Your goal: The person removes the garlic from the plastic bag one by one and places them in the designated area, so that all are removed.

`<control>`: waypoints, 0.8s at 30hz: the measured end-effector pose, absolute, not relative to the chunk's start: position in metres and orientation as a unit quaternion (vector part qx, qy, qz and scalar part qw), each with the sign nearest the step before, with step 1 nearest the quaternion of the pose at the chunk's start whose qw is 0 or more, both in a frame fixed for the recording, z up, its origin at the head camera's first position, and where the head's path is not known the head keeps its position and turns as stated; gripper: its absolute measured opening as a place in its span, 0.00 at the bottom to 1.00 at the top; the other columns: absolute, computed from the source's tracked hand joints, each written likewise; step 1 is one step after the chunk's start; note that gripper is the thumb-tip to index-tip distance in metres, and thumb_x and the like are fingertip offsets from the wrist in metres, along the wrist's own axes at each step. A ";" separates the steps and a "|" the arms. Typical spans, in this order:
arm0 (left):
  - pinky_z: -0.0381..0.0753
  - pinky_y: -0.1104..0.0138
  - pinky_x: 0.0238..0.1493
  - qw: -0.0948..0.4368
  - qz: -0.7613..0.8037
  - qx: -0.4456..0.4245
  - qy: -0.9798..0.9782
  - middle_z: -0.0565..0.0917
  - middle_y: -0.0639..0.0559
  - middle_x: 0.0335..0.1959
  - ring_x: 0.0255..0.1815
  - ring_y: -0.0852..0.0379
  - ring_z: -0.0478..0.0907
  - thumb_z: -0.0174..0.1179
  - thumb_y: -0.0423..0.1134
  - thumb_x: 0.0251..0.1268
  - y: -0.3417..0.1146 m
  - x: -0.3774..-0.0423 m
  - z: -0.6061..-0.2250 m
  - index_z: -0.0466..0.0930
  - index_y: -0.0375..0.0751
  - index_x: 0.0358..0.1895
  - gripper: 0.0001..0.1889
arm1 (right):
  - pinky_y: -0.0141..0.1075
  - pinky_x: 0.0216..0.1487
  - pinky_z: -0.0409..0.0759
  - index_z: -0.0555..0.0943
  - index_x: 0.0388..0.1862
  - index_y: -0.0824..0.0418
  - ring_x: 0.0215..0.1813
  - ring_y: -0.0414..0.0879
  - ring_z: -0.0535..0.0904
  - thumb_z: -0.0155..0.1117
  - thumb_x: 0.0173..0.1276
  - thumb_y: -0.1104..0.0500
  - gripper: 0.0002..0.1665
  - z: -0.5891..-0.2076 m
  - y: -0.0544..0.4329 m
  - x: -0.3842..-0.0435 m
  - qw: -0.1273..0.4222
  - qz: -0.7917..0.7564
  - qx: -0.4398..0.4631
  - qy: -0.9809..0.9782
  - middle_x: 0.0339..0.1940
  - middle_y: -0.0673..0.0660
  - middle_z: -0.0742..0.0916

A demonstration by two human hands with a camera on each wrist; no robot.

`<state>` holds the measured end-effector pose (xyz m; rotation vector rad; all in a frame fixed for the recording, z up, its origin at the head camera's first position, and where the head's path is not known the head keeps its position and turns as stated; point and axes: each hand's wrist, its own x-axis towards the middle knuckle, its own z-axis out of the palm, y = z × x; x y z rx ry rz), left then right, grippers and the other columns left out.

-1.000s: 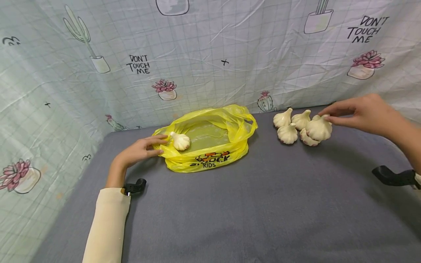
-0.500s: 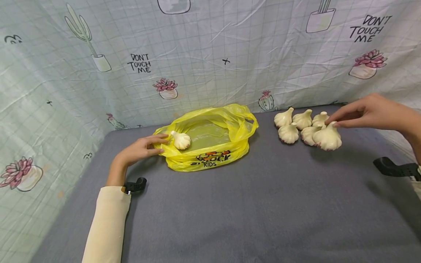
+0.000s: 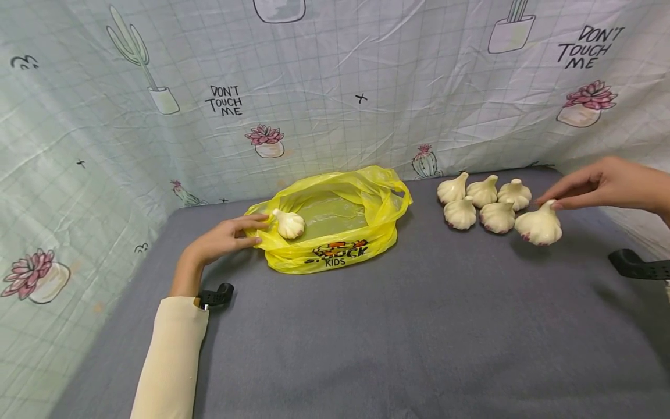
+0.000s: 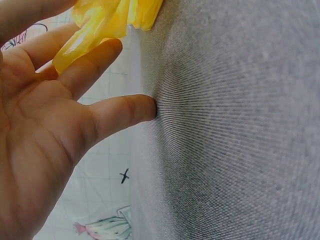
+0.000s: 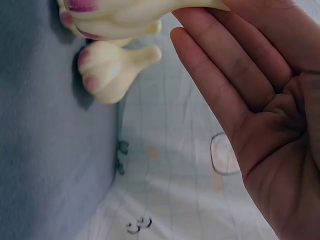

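Observation:
My right hand [image 3: 612, 185] pinches the stem of a garlic bulb [image 3: 539, 224] at the right end of a group of bulbs. In the right wrist view that bulb [image 5: 125, 17] hangs from the fingertips, its base showing purple. Beside it, several garlic bulbs [image 3: 497, 217] stand in two short rows on the table. My left hand [image 3: 222, 240] rests at the left end of a yellow plastic bag [image 3: 335, 256], fingers extended. The left wrist view shows yellow plastic [image 4: 100, 25] lying among the fingers, with the thumb apart. One garlic bulb [image 3: 289, 224] lies inside the bag's left end.
A grey cloth [image 3: 366, 337] covers the table. Behind it hangs a printed curtain [image 3: 335, 87] with plant drawings, meeting the table's back edge. The bag's mouth gapes upward, and a loop handle stands out at its right end.
My right hand has moved right and slightly toward me with the garlic bulb, from over the group to its right end. The left hand and the bag have stayed put.

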<state>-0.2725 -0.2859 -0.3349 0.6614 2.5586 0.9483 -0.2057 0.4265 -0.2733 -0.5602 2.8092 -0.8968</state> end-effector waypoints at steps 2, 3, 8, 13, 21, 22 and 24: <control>0.57 0.42 0.75 0.166 0.333 0.231 0.899 0.63 0.50 0.80 0.82 0.42 0.50 0.60 0.46 0.76 -0.286 -0.273 -0.335 0.74 0.42 0.72 0.26 | 0.27 0.36 0.80 0.90 0.50 0.60 0.43 0.31 0.85 0.70 0.69 0.63 0.12 -0.274 0.433 -0.205 0.072 -0.293 -0.168 0.938 0.44 0.41 0.91; 0.57 0.42 0.75 0.166 0.332 0.231 0.899 0.63 0.50 0.80 0.82 0.42 0.50 0.60 0.47 0.76 -0.286 -0.273 -0.335 0.74 0.42 0.72 0.26 | 0.27 0.36 0.80 0.90 0.51 0.60 0.43 0.30 0.84 0.70 0.69 0.63 0.12 -0.274 0.435 -0.205 0.073 -0.292 -0.159 0.940 0.44 0.41 0.91; 0.55 0.41 0.76 0.169 0.333 0.228 0.899 0.62 0.50 0.80 0.83 0.43 0.48 0.60 0.47 0.76 -0.287 -0.272 -0.335 0.74 0.42 0.72 0.26 | 0.25 0.35 0.79 0.90 0.50 0.62 0.42 0.28 0.84 0.71 0.68 0.63 0.12 -0.276 0.444 -0.204 0.061 -0.282 -0.146 0.946 0.43 0.39 0.91; 0.55 0.42 0.76 0.168 0.337 0.228 0.898 0.62 0.50 0.80 0.83 0.43 0.49 0.60 0.47 0.76 -0.287 -0.272 -0.334 0.74 0.42 0.72 0.26 | 0.25 0.32 0.78 0.91 0.48 0.57 0.38 0.29 0.84 0.74 0.67 0.59 0.11 -0.279 0.444 -0.204 0.043 -0.243 -0.125 0.961 0.40 0.38 0.90; 0.55 0.42 0.76 0.168 0.335 0.230 0.898 0.62 0.49 0.80 0.82 0.42 0.49 0.59 0.47 0.76 -0.285 -0.272 -0.334 0.73 0.41 0.72 0.26 | 0.25 0.31 0.76 0.92 0.48 0.55 0.36 0.26 0.81 0.74 0.67 0.55 0.12 -0.283 0.443 -0.207 0.018 -0.206 -0.101 0.973 0.38 0.38 0.91; 0.55 0.42 0.76 0.168 0.334 0.230 0.898 0.62 0.49 0.80 0.82 0.42 0.49 0.59 0.47 0.76 -0.285 -0.272 -0.334 0.73 0.42 0.72 0.26 | 0.24 0.31 0.75 0.92 0.47 0.54 0.36 0.25 0.80 0.74 0.67 0.55 0.11 -0.284 0.444 -0.208 0.012 -0.201 -0.103 0.974 0.38 0.38 0.90; 0.55 0.42 0.76 0.168 0.333 0.230 0.899 0.62 0.49 0.80 0.82 0.42 0.49 0.59 0.47 0.76 -0.285 -0.272 -0.334 0.73 0.42 0.72 0.26 | 0.23 0.31 0.73 0.92 0.47 0.52 0.36 0.24 0.79 0.75 0.67 0.55 0.10 -0.284 0.445 -0.209 -0.002 -0.194 -0.106 0.975 0.38 0.35 0.90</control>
